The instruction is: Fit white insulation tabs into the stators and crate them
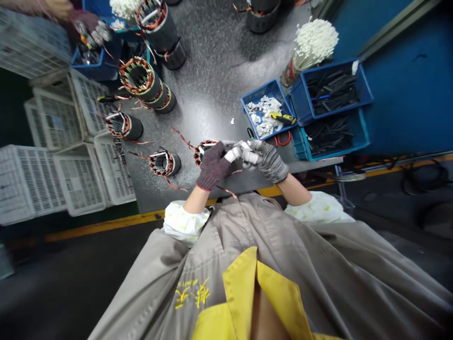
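At near edge of grey table [212, 94], two gloved hands meet, fingertips wrapped w/ white tape. Left hand [213, 166], dark glove, is curled nearly closed and touches right hand [269, 161], grey glove, also curled. What they pinch is too small to tell. Copper-wound stator [203, 147] lies just behind left hand, partly hidden. Blue bin [247, 101] of white bits sits near, beyond right hand.

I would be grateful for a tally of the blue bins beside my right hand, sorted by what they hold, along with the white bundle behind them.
Blue bins of black strips: 2
Blue bin of white pieces: 1
Bundle of white ties: 1
Total: 4
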`<state>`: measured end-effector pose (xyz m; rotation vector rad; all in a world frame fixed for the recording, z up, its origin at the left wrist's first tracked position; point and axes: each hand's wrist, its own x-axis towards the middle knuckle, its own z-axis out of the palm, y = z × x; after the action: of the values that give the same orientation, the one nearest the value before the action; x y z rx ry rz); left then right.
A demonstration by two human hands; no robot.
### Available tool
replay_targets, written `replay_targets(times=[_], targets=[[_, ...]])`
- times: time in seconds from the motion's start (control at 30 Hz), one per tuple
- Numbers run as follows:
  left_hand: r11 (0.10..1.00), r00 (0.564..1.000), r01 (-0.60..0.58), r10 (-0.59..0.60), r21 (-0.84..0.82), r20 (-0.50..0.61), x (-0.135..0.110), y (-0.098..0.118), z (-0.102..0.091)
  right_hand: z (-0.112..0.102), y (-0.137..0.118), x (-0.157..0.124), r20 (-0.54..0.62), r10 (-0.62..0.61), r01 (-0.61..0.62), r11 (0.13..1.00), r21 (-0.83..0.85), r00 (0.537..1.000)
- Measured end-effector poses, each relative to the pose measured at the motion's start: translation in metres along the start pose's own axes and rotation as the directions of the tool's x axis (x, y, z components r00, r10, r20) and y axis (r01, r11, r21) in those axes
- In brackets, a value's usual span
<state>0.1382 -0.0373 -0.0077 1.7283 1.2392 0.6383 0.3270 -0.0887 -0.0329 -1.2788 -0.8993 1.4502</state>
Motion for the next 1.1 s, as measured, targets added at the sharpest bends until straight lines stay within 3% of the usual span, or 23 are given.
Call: replay_targets(times=[0.13,0.27,0.37,0.47,0.57,0.7,1.1], targets=[[0.992,0.980,0.065,-0.084,-0.111,-0.179,0.001,-0.013,0.000,0.011,0.000,0.003,-0.016,0.035,-0.033,0.992,0.126,0.999],[0.990,0.956,0.044,-0.080,-0.134,-0.282,0.001,-0.022,-0.006,0.012,0.011,0.007,-0.024,0.091,-0.080,0.957,0.279,0.996],[0.992,0.927,0.026,-0.071,-0.125,-0.368,0.007,-0.035,-0.014,0.012,0.020,0.017,-0.084,0.172,-0.113,0.877,0.467,0.982],[0.991,0.878,0.034,-0.092,-0.130,-0.469,0.014,-0.053,-0.018,0.018,0.028,0.038,-0.212,0.270,-0.081,0.773,0.630,0.939],[0.991,0.883,0.030,-0.089,-0.134,-0.461,0.015,-0.067,-0.015,0.030,0.036,0.065,-0.279,0.379,-0.042,0.655,0.754,0.882],[0.993,0.896,0.008,-0.057,-0.114,-0.440,0.010,-0.073,-0.009,0.046,0.046,0.092,-0.258,0.446,-0.043,0.561,0.826,0.857],[0.998,0.911,0.016,-0.037,-0.054,-0.411,0.007,-0.073,-0.008,0.063,0.049,0.103,-0.257,0.398,-0.004,0.548,0.836,0.881]])
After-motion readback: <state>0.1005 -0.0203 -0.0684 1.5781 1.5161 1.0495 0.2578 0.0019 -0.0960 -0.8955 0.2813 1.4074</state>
